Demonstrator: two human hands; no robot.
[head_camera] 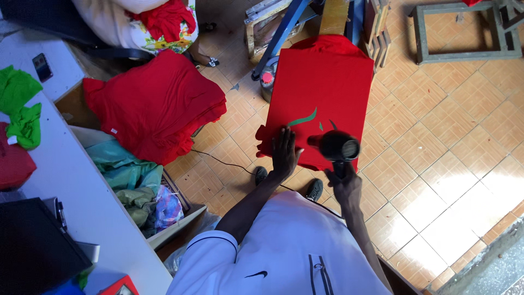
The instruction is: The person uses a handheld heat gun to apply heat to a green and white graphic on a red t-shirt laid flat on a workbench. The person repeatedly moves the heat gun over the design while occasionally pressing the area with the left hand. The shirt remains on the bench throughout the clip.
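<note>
bright daylight — floor glare right, edges warped

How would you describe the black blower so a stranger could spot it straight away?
Find the flat red shirt spread on a board above the tiled floor. At its near edge, the right hand grips the hair dryer: the only black, round-barrelled thing on the red cloth.

One red shirt, one hairdryer, two hands, two shoes.

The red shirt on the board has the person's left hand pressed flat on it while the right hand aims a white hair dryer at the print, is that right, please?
Not quite: the head view shows the hair dryer is black, not white. The rest holds: the left hand lies flat on the red shirt and the right hand holds the dryer over the green print.
</note>
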